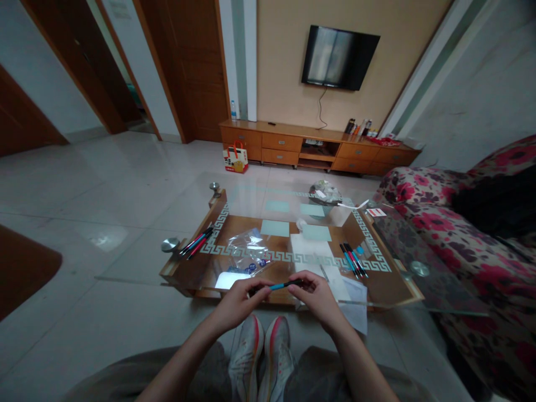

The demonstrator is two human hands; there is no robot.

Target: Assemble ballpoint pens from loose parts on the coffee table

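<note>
Between my two hands, above the near edge of the glass table, a blue and black pen (277, 287) is held roughly level. My left hand (242, 298) pinches its left end, and my right hand (312, 290) grips the black right end. Left on the glass lies a group of pens (196, 244) in black, blue and red. Another group of pens (354, 260) rests to the right. A clear plastic bag (249, 249) lies crumpled just beyond my left hand. White paper (355, 304) sticks out by the table edge near my right hand.
The glass coffee table (125, 278) has a wooden frame and metal supports (170, 244). At its far side sits a bag-like bundle (325, 192). A floral sofa (435, 206) stands at right. A TV cabinet (282, 142) and a paper bag (235, 159) are farther back.
</note>
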